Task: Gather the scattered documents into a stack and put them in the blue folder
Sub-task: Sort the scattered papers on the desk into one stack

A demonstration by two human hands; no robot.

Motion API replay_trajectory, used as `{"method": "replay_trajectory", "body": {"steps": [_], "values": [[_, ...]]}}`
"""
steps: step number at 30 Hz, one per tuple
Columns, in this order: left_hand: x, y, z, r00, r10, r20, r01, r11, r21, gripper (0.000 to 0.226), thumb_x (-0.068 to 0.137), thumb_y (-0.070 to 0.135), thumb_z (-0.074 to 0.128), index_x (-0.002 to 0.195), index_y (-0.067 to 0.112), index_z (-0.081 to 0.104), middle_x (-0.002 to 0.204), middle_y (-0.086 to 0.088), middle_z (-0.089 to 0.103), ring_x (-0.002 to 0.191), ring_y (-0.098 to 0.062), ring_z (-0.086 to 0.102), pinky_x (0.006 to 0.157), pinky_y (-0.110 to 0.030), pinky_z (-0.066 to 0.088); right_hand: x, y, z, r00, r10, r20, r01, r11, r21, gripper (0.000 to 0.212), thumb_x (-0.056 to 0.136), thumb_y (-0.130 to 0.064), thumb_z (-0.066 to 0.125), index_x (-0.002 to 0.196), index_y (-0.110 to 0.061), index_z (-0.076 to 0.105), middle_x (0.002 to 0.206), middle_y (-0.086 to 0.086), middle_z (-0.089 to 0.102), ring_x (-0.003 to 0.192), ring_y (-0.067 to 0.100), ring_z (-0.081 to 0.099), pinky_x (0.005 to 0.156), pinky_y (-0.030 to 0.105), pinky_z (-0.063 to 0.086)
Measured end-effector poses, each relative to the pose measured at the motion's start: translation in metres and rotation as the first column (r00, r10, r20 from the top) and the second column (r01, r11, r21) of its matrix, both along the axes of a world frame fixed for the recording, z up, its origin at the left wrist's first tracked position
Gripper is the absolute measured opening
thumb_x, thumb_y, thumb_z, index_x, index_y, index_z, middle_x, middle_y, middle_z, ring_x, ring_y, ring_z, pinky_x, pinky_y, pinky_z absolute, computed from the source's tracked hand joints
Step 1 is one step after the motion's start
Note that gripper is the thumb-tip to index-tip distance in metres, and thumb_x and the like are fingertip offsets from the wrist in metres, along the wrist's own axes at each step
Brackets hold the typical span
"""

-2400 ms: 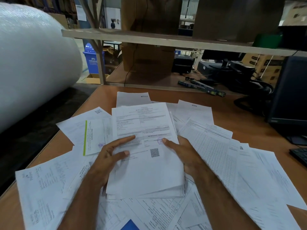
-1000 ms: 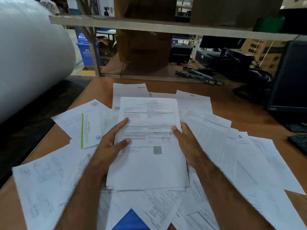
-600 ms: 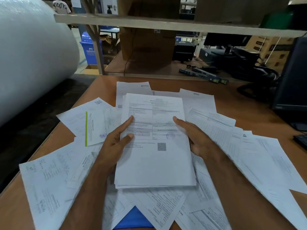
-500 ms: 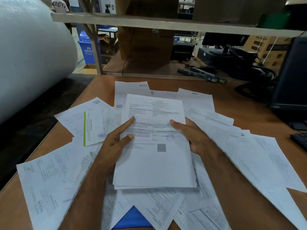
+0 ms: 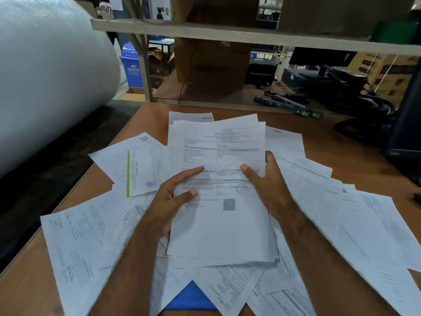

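I am holding a part-made stack of documents (image 5: 218, 201) between both hands, and it is lying over the middle of the mess rather than lifted clear. My left hand (image 5: 173, 197) is gripping its left edge, thumb and forefinger laid on the top sheet and the other fingers tucked out of sight underneath. My right hand (image 5: 266, 185) is clasping the right edge the same way, thumb pressing on the printed face. The sheets are fanning out a little at the far end, so I judge the stack is not yet squared.

Around it, much is waiting to be gathered: a green-striped slip (image 5: 142, 172) just beside my left hand, a large handwritten sheet (image 5: 75, 247) at the near left, and long printed pages (image 5: 355, 220) trailing off to the right across the table (image 5: 341, 142).

The blue folder (image 5: 191, 297) is lying at the near edge, mostly buried under loose papers, only a corner showing. I reckon I am roughly at the early-middle of the job: gathering begun, nothing filed.
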State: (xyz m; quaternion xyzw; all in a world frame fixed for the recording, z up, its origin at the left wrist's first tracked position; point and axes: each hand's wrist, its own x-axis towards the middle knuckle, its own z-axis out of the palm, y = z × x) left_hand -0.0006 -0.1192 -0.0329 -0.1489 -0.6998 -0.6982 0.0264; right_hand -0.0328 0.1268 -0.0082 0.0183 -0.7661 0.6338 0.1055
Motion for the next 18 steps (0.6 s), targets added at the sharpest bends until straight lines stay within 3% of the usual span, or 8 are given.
{"method": "replay_trajectory", "body": {"steps": [4,7,10,12,13,14,16,18], "values": [[-0.003,-0.003,-0.004,1.000,-0.022,0.010,0.022,1.000,0.009,0.054,0.092,-0.008,0.064,0.139,0.017,0.062,0.144,0.015,0.059,0.140,-0.004,0.047,0.120,-0.032,0.036,-0.001,-0.002,0.000,0.998,-0.057,-0.002,0.057,0.998,0.036,0.039,0.094,-0.033,0.071,0.124,-0.030,0.048,0.108,-0.027,0.064,0.097,0.004,0.070,0.078,0.020,0.060],[-0.007,-0.011,-0.007,0.999,0.048,0.014,-0.049,0.999,0.025,0.055,0.091,-0.010,0.063,0.138,0.018,0.063,0.143,0.019,0.059,0.138,-0.002,0.048,0.121,-0.037,0.035,-0.002,0.007,0.000,0.991,-0.132,0.034,0.118,0.953,0.278,0.039,0.096,-0.048,0.064,0.122,-0.024,0.047,0.108,-0.014,0.067,0.096,0.010,0.069,0.079,0.023,0.055],[-0.012,-0.022,-0.013,0.989,0.145,0.012,-0.145,0.989,0.022,0.056,0.090,-0.010,0.064,0.135,0.024,0.066,0.143,0.021,0.058,0.136,0.001,0.049,0.121,-0.036,0.036,0.001,0.040,-0.019,0.953,-0.298,0.058,0.150,0.628,0.764,0.064,0.095,-0.071,0.044,0.141,-0.028,0.039,0.147,0.001,0.054,0.128,0.029,0.056,0.105,0.050,0.044],[-0.016,-0.027,-0.018,0.982,0.185,0.032,-0.185,0.982,0.023,0.056,0.090,-0.008,0.065,0.133,0.028,0.068,0.145,0.021,0.057,0.138,-0.004,0.048,0.121,-0.041,0.035,0.009,0.058,-0.039,0.938,-0.288,0.195,-0.048,0.447,0.893,0.076,0.093,-0.078,0.030,0.155,-0.034,0.027,0.166,-0.003,0.028,0.151,0.031,0.028,0.118,0.061,0.022],[-0.018,-0.028,-0.020,0.980,0.195,0.036,-0.196,0.981,0.018,0.056,0.090,-0.007,0.065,0.133,0.030,0.068,0.146,0.021,0.056,0.140,-0.007,0.047,0.121,-0.044,0.035,0.013,0.065,-0.045,0.937,-0.251,0.241,-0.113,0.437,0.892,0.073,0.094,-0.077,0.028,0.155,-0.036,0.029,0.167,-0.006,0.024,0.154,0.028,0.021,0.120,0.061,0.014],[-0.019,-0.027,-0.021,0.978,0.204,0.036,-0.205,0.979,0.007,0.056,0.091,-0.006,0.066,0.132,0.032,0.068,0.147,0.021,0.055,0.141,-0.010,0.046,0.121,-0.046,0.034,0.017,0.072,-0.049,0.948,-0.209,0.238,-0.114,0.477,0.872,0.064,0.096,-0.075,0.031,0.148,-0.038,0.040,0.162,-0.008,0.033,0.152,0.023,0.025,0.120,0.059,0.014],[-0.019,-0.028,-0.021,0.973,0.230,0.031,-0.229,0.973,-0.013,0.056,0.091,-0.004,0.067,0.132,0.034,0.068,0.148,0.022,0.053,0.142,-0.012,0.044,0.121,-0.048,0.033,0.024,0.081,-0.045,0.982,-0.147,0.119,-0.008,0.595,0.803,0.037,0.096,-0.069,0.044,0.109,-0.038,0.058,0.127,-0.015,0.058,0.126,0.013,0.051,0.112,0.055,0.028],[-0.018,-0.029,-0.021,0.971,0.237,0.036,-0.237,0.971,-0.012,0.056,0.091,-0.004,0.067,0.132,0.034,0.068,0.149,0.021,0.053,0.142,-0.012,0.044,0.121,-0.049,0.033,0.027,0.086,-0.038,0.994,-0.097,0.049,0.022,0.627,0.778,0.035,0.093,-0.065,0.053,0.081,-0.032,0.055,0.096,-0.015,0.058,0.097,0.009,0.056,0.095,0.045,0.040]]}}
